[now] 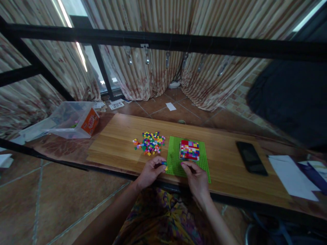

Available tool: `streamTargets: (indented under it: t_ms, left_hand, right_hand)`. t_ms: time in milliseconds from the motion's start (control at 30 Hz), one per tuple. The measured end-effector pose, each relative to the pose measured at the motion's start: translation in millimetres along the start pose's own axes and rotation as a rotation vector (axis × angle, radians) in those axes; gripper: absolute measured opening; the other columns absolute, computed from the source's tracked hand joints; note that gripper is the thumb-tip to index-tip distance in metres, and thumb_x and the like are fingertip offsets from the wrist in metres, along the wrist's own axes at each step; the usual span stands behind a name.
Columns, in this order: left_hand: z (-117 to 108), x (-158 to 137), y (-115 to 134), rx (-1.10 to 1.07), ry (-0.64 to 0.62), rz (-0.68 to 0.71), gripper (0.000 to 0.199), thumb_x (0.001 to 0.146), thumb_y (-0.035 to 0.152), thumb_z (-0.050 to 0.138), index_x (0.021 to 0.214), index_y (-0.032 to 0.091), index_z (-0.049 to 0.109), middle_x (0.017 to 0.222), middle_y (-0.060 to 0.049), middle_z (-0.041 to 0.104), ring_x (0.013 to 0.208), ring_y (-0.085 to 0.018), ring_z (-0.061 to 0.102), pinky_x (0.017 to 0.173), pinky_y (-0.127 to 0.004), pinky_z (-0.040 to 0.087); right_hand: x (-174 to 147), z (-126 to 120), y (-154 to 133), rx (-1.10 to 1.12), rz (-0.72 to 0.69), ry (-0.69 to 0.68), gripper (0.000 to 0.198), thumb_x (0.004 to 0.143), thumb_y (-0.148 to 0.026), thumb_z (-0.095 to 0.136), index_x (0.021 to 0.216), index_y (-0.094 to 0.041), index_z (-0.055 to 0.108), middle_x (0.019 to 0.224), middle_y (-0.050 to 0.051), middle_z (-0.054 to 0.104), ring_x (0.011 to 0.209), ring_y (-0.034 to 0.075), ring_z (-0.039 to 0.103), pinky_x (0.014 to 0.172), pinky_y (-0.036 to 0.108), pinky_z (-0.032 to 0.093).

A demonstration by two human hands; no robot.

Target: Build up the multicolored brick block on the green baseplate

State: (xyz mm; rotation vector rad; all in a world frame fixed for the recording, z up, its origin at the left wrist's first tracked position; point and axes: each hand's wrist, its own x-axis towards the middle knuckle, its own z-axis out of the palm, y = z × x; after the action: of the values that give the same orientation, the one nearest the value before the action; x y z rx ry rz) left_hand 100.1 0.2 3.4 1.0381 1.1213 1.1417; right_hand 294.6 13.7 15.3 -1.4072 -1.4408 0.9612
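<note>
My left hand (pixel 152 171) is closed on a few small toy bricks (pixel 164 164), blue, green and yellow, at the left edge of the green baseplate (pixel 175 149). Between the thumb and finger of my right hand (pixel 196 177) is a small pink toy brick (pixel 182 163), held over the baseplate's front half. Just beyond it, a block built of many coloured bricks (pixel 189 150) stands on the baseplate, with red, white, purple and yellow showing. To the left of the baseplate lies a loose pile of multicoloured bricks (pixel 152 143) on the wooden board.
A black phone (pixel 251 158) lies on the right of the wooden board (pixel 112 143), with white paper (pixel 292 175) beyond it. At the left stands a clear plastic box (pixel 68 119) with an orange label. A dark metal rail (pixel 163 37) crosses before striped curtains.
</note>
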Motion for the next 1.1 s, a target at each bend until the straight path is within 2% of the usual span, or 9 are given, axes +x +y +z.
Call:
streamTargets:
  t_ms: [133, 233, 367, 567, 1100]
  left_hand:
    - [-1, 1, 0, 0.033, -0.006, -0.005, 0.027, 0.075, 0.036, 0.07, 0.09, 0.016, 0.06, 0.071, 0.002, 0.059, 0.063, -0.01, 0.055, 0.063, -0.023, 0.046]
    - [-3, 2, -1, 0.042, -0.009, 0.0, 0.026, 0.074, 0.034, 0.07, 0.09, 0.016, 0.061, 0.073, 0.002, 0.058, 0.064, -0.01, 0.055, 0.065, -0.024, 0.047]
    - [-3, 1, -2, 0.045, 0.007, -0.011, 0.026, 0.075, 0.034, 0.069, 0.093, 0.017, 0.061, 0.077, 0.001, 0.059, 0.067, -0.011, 0.056, 0.066, -0.025, 0.049]
    - [-3, 0, 0, 0.069, -0.002, -0.013, 0.025, 0.076, 0.034, 0.068, 0.093, 0.017, 0.061, 0.076, 0.001, 0.059, 0.067, -0.011, 0.056, 0.066, -0.024, 0.048]
    - [-1, -1, 2, 0.06, 0.004, -0.003, 0.021, 0.077, 0.029, 0.067, 0.093, 0.017, 0.061, 0.074, 0.002, 0.059, 0.065, -0.01, 0.055, 0.065, -0.023, 0.045]
  right_hand:
    - [11, -33, 8, -0.171, -0.06, 0.153, 0.035, 0.082, -0.049, 0.058, 0.089, -0.019, 0.072, 0.092, 0.009, 0.072, 0.084, 0.024, 0.065, 0.078, 0.037, 0.049]
    - [22, -43, 12, -0.283, -0.108, 0.197, 0.035, 0.083, -0.049, 0.057, 0.087, -0.018, 0.072, 0.088, 0.009, 0.071, 0.079, 0.023, 0.065, 0.072, 0.036, 0.049]
    - [31, -39, 14, -0.359, -0.194, 0.156, 0.033, 0.087, -0.046, 0.054, 0.087, -0.018, 0.072, 0.085, 0.009, 0.07, 0.078, 0.021, 0.064, 0.071, 0.034, 0.049]
    - [38, -31, 14, -0.421, -0.278, 0.171, 0.029, 0.088, -0.042, 0.053, 0.085, -0.02, 0.072, 0.085, 0.008, 0.069, 0.079, 0.02, 0.063, 0.072, 0.034, 0.048]
    - [35, -29, 13, -0.391, -0.198, 0.234, 0.03, 0.085, -0.039, 0.054, 0.092, -0.018, 0.072, 0.089, 0.01, 0.073, 0.076, 0.023, 0.065, 0.072, 0.036, 0.049]
